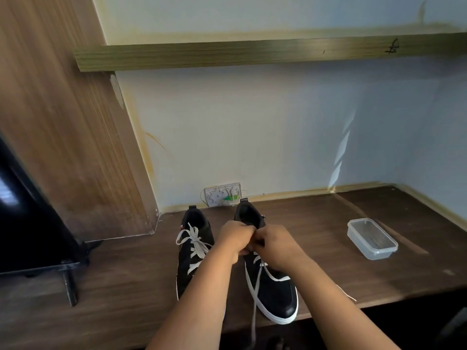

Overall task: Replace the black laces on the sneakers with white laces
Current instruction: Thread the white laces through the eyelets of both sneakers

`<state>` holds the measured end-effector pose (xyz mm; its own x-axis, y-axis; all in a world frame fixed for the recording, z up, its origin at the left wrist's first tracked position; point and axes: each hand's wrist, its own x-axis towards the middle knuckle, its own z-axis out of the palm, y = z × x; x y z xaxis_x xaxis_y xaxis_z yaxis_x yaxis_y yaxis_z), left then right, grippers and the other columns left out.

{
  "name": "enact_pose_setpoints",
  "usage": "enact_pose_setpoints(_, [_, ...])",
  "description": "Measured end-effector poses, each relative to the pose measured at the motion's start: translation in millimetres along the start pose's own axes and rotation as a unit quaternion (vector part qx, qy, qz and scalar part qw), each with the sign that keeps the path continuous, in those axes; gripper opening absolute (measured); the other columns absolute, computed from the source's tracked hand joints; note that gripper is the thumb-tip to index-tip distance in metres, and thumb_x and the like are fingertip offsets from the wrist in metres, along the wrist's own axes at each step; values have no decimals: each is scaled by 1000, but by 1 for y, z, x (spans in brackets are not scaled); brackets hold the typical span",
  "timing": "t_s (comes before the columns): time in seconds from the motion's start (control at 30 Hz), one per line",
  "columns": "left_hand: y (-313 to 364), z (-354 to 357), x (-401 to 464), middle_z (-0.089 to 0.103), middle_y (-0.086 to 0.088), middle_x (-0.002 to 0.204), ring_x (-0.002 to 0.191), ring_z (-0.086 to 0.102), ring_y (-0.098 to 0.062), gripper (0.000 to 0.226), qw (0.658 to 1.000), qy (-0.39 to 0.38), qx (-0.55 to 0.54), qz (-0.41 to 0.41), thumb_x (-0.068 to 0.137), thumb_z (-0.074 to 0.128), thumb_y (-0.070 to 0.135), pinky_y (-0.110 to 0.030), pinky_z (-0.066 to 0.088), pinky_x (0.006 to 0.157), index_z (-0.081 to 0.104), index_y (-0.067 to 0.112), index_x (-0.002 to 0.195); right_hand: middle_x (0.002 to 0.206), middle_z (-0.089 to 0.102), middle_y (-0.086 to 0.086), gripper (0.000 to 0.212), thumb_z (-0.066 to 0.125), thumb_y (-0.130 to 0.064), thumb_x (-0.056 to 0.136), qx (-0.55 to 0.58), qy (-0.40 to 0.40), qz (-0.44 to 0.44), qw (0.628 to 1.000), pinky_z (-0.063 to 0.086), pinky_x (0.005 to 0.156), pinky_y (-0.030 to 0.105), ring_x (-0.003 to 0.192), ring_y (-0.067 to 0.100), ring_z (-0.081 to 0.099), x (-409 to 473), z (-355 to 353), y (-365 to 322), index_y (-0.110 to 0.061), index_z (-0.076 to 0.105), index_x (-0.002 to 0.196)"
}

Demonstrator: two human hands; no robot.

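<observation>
Two black sneakers stand side by side on the dark wooden desk (pixel 126 269), toes toward the person. The left sneaker (pixel 193 251) already carries a white lace tied in a bow. Over the right sneaker (pixel 271 286), both hands meet at the top eyelets — the left hand (pixel 233 237) and right hand (pixel 276 245) with fingers curled, apparently pinching its white lace (pixel 256 291), though the exact pinch is hidden. One loose end trails toward 6 o'clock, off the desk edge. This looks like the final tying step; next comes drawing both ends snug and forming the bow. A clear lidded container (pixel 371 238) sits at 3 o'clock.
</observation>
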<state>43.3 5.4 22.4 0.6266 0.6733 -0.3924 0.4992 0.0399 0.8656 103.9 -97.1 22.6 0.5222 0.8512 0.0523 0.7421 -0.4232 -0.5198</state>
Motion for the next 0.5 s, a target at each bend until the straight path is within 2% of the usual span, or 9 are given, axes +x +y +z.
enact_pose_setpoints(0.07, [-1, -2, 6, 62, -8, 72, 66, 59, -19, 13, 998, -20, -47, -22, 91, 54, 8, -31, 53, 65, 66, 8, 84, 72, 62, -7, 18, 56, -19, 95, 55, -23, -9, 998, 37, 58, 16, 64, 2, 55, -2, -5, 2, -17, 73, 92])
enact_pose_setpoints(0.1, [0, -4, 8, 63, -8, 74, 67, 59, -18, 17, 995, -30, -90, -32, 93, 52, 6, -31, 54, 67, 66, 7, 84, 66, 58, -10, 19, 56, -22, 96, 79, -23, -4, 997, 36, 56, 17, 57, -1, 50, -3, -8, 2, -21, 72, 86])
enact_pose_setpoints(0.17, [1, -4, 8, 63, -9, 75, 68, 60, -19, 25, 976, -40, -206, -51, 96, 44, 0, -33, 55, 69, 63, 4, 80, 70, 65, -7, 19, 59, -28, 95, 98, 30, 29, 994, 41, 60, 22, 61, 3, 53, 0, -12, 9, -23, 74, 85])
enact_pose_setpoints(0.23, [-2, -3, 9, 58, -9, 75, 67, 57, -18, 26, 950, -53, -296, -83, 98, 40, -2, -34, 53, 76, 58, 2, 80, 81, 72, -3, 15, 61, -24, 93, 141, 111, 100, 979, 52, 73, 27, 73, 10, 63, 2, -12, 18, -20, 75, 97])
enact_pose_setpoints(0.27, [-3, -3, 9, 54, -6, 72, 61, 52, -14, 25, 940, -60, -322, -98, 98, 40, 0, -31, 51, 73, 58, 2, 81, 82, 72, -2, 16, 61, -19, 93, 198, 137, 127, 962, 56, 79, 34, 76, 14, 65, 3, -11, 22, -18, 74, 101])
enact_pose_setpoints(0.33, [-5, -6, 12, 41, -1, 64, 45, 35, -6, 21, 935, -60, -335, -102, 98, 43, 4, -19, 42, 49, 61, 0, 86, 82, 71, 3, 18, 58, -14, 94, 259, 135, 158, 943, 57, 82, 40, 77, 20, 67, 2, -11, 27, -16, 70, 107])
enact_pose_setpoints(0.37, [-4, -8, 12, 37, 0, 61, 40, 28, -5, 18, 940, -53, -326, -91, 96, 45, 4, -16, 32, 39, 62, -1, 91, 86, 71, 5, 20, 56, -13, 95, 228, 111, 162, 954, 57, 80, 37, 79, 21, 67, 2, -14, 27, -14, 68, 111])
enact_pose_setpoints(0.43, [-2, -10, 11, 34, 1, 60, 35, 22, -4, 15, 950, -53, -303, -56, 93, 48, 5, -15, 20, 32, 62, 0, 96, 92, 69, 8, 20, 52, -15, 97, 65, 53, 146, 986, 49, 71, 29, 84, 23, 65, 1, -21, 24, -9, 69, 105])
enact_pose_setpoints(0.5, [2, -9, 6, 42, 1, 63, 40, 31, -7, 10, 979, -65, -195, 12, 87, 57, 13, -18, 25, 36, 63, 7, 93, 88, 67, 5, 18, 52, -18, 97, -47, 49, 113, 991, 42, 67, 27, 84, 22, 62, 2, -26, 16, -10, 68, 93])
